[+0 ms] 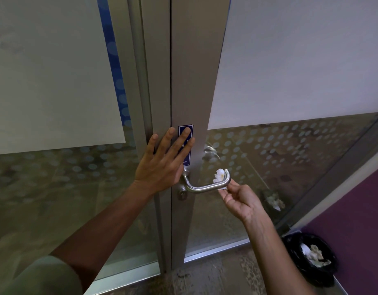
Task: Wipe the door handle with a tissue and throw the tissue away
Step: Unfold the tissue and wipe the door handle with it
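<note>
A curved steel door handle point(202, 187) sticks out from the grey metal door frame point(194, 81). A crumpled white tissue point(219, 176) is pressed around the handle's right bend. My right hand point(240, 200) pinches that tissue from below, fingertips at the handle's outer end. My left hand point(165, 161) lies flat against the frame just left of the handle, fingers spread, partly covering a small blue sign point(186, 143). It holds nothing.
A bin with a black liner point(311, 257) stands on the floor at lower right, with crumpled paper inside. Frosted and dotted glass panels point(290, 158) flank the frame. A purple wall point(358, 209) runs along the right. A lock cylinder point(182, 195) sits below the handle.
</note>
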{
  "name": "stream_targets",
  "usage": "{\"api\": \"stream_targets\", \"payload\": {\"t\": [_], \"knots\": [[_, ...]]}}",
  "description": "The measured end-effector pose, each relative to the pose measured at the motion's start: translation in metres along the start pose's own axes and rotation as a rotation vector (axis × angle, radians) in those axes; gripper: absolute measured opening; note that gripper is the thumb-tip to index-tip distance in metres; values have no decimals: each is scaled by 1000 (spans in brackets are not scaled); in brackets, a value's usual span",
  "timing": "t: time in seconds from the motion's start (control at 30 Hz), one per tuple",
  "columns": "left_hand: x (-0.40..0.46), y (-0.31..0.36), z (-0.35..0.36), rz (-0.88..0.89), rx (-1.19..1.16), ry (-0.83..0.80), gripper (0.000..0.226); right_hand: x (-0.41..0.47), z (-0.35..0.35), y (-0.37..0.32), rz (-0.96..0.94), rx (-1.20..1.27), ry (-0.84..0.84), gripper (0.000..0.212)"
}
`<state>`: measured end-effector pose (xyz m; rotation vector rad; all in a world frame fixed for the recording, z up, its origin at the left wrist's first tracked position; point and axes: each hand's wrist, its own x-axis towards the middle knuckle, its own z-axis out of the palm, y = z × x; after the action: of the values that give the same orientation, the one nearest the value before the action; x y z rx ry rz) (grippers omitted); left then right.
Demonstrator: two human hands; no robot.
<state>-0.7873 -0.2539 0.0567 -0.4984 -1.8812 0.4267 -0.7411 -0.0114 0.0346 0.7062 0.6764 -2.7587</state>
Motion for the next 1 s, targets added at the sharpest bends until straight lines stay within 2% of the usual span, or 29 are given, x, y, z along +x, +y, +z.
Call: {"api": "stream_targets", "payload": {"t": [0.23,0.4,0.5,0.63,0.77,0.9,1.0], "knots": [[2,1,-1,4,-7,15,70,16,4,-16,-14,36,-24,36],[2,0,-2,19,2,-6,72,22,5,-25,-138,-157,-116,34],[2,-1,-2,20,-2,-7,73,18,2,-26,-269,-246,-51,35],[3,-2,-3,25,-1,-9,72,3,-13,-40,-374,-137,4,41],[3,-2,-4,28,-9,-9,70,-19,-32,-46,-376,-30,-48,36],[3,0,-3,18,-30,2,68,-25,-45,-43,-405,-49,113,43],[4,0,-5,4,-58,-7,67,-32,-51,-39,-382,-58,146,46]]}}
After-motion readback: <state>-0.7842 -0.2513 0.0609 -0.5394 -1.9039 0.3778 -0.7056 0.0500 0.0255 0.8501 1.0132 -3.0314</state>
